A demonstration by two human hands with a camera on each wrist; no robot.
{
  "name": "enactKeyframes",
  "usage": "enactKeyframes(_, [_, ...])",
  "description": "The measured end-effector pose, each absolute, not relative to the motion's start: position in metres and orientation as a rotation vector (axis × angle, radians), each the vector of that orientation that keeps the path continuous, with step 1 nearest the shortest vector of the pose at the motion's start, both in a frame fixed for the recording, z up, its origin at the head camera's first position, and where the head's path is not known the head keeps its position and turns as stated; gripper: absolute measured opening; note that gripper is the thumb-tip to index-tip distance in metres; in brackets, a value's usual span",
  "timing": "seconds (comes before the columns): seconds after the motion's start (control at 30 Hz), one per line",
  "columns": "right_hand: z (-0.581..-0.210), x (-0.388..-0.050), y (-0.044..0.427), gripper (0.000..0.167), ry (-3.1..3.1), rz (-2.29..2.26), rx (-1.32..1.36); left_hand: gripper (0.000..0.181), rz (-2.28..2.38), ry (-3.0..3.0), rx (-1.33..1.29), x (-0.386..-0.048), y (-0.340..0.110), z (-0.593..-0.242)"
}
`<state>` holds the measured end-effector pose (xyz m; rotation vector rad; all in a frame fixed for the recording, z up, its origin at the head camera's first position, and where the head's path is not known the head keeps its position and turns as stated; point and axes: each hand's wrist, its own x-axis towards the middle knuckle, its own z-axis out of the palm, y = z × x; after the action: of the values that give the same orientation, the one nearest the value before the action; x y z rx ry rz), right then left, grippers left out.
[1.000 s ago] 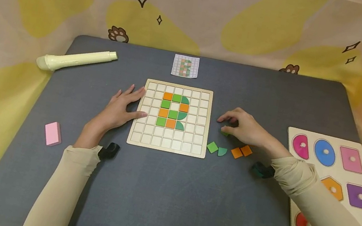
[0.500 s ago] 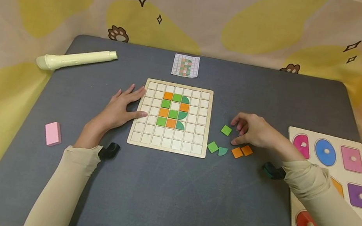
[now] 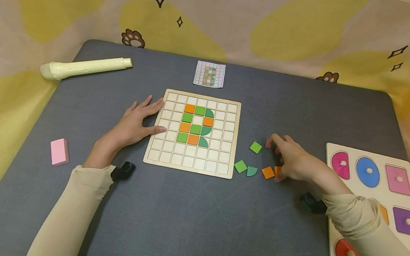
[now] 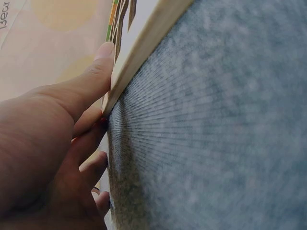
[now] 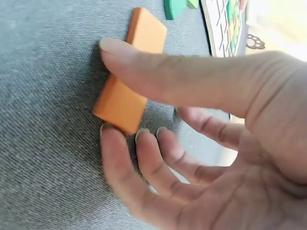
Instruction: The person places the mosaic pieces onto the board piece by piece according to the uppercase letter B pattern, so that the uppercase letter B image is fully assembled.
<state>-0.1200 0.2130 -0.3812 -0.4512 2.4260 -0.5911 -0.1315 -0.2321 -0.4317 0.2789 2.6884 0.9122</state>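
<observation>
My left hand rests at the left edge of a white grid board, fingers spread, thumb on the rim. In the left wrist view the thumb lies against the board's pale edge. Orange, green and teal tiles form a pattern in the grid. On the right, my right hand hovers low over two orange tiles. Its thumb crosses above the nearer orange tile, and loosely bent fingertips are at that tile's end; a firm grip does not show. The other orange tile lies beside it.
Two green tiles and a teal quarter-round tile lie right of the board. A pattern card is behind it. A knob puzzle board sits under the right forearm. A pale yellow wand-like object and a pink block are leftward.
My right hand has moved rightward and toward me, away from a green tile that now lies uncovered, to the orange tiles. The left hand has stayed on the board.
</observation>
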Motion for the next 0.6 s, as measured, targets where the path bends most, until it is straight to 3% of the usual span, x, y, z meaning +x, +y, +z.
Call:
enactKeyframes(0.27, [-0.388, -0.119, 0.211, 0.037, 2.521, -0.739, -0.546, 0.089, 0.909, 2.697, 0.277, -0.131, -0.233, -0.432])
enactKeyframes(0.6, [-0.391, -0.123, 0.2, 0.026, 2.57, -0.743, -0.511, 0.089, 0.902, 2.691, 0.277, -0.132, -0.232, -0.431])
